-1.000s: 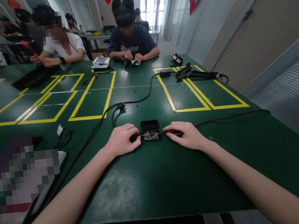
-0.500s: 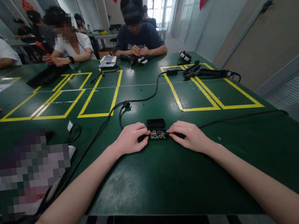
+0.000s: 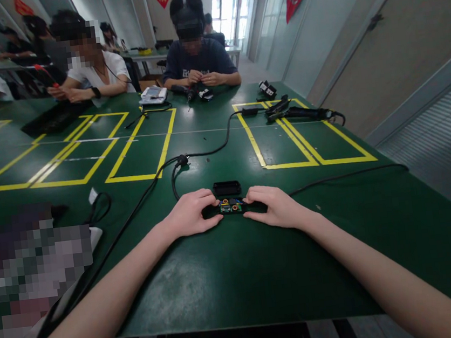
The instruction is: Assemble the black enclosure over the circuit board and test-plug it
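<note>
Just below the frame's centre, the circuit board (image 3: 231, 207) runs left to right between your left hand (image 3: 192, 213) and right hand (image 3: 279, 206), about equally near, fingers curved at its ends, though whether they grip is unclear.

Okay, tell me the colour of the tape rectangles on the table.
The tape rectangles are yellow, clearest in the head view.

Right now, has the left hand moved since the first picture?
Yes, rightward: the left hand now reaches past the left edge of the black cover.
</note>
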Demonstrator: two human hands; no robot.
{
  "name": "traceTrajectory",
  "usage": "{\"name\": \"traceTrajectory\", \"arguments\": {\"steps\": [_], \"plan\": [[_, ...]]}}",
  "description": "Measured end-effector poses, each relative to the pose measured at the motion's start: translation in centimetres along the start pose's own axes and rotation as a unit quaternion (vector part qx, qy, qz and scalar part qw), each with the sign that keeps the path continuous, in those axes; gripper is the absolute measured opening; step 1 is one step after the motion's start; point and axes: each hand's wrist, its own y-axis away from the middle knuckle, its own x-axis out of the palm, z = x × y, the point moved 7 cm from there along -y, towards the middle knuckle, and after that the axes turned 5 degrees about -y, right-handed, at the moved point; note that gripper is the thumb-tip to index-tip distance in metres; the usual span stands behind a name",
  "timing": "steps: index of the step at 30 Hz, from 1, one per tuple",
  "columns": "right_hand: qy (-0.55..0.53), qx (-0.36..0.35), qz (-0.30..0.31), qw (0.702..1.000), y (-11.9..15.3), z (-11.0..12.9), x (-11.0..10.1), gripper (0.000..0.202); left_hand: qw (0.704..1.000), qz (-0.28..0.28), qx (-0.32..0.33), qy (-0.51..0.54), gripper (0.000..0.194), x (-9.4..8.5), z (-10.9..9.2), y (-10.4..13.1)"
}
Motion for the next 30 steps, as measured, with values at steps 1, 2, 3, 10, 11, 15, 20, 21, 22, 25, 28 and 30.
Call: {"name": "traceTrajectory", "arguments": {"steps": [1, 2, 3, 10, 11, 15, 20, 21, 22, 25, 28, 30], "plan": [[-0.006, -0.001, 0.0, 1.0, 0.0, -0.2, 0.1, 0.014, 1.0, 0.001, -0.004, -0.001, 0.013, 0.1, 0.0, 0.0], [-0.007, -0.003, -0.001, 1.0, 0.0, -0.3, 0.1, 0.015, 1.0, 0.002, -0.005, -0.003, 0.013, 0.2, 0.0, 0.0], [-0.002, -0.006, -0.002, 1.0, 0.0, -0.4, 0.2, 0.017, 1.0, 0.003, -0.003, -0.008, 0.013, 0.2, -0.1, 0.0], [0.035, -0.045, 0.006, 0.998, -0.4, 0.5, -0.2, 0.02, 0.999, -0.006, 0.019, -0.051, 0.023, -0.2, -0.7, -0.1], [0.026, -0.045, 0.004, 0.999, -0.4, 0.5, -0.3, 0.021, 0.998, -0.017, 0.02, -0.051, 0.026, -0.4, -0.7, -0.1], [0.013, -0.029, -0.029, 0.999, -0.2, 0.1, -0.7, 0.023, 0.995, -0.078, -0.015, -0.062, 0.038, -0.9, -0.3, -0.1], [0.059, 0.056, -0.105, 0.991, -0.1, -1.4, -0.8, 0.038, 0.992, -0.03, -0.076, -0.093, 0.071, 0.7, 0.8, -0.2], [0.063, 0.065, -0.099, 0.991, -0.1, -1.6, -0.5, 0.042, 0.993, -0.014, -0.072, -0.092, 0.067, 1.0, 0.8, -0.2], [0.063, 0.067, -0.087, 0.992, -0.2, -1.6, -0.1, 0.043, 0.994, -0.004, -0.064, -0.089, 0.061, 1.2, 0.8, -0.2], [0.044, 0.058, -0.068, 0.995, -0.4, -1.5, 0.6, 0.033, 0.996, -0.009, -0.042, -0.082, 0.05, 1.2, 0.5, -0.3], [0.003, 0.064, -0.101, 0.993, -0.3, -1.4, 0.3, 0.026, 0.996, -0.027, -0.027, -0.077, 0.048, 0.8, 0.3, -0.2], [-0.033, 0.071, -0.127, 0.989, -0.2, -1.4, -0.1, 0.025, 0.997, -0.039, -0.025, -0.066, 0.048, 0.6, 0.2, -0.2]]}}
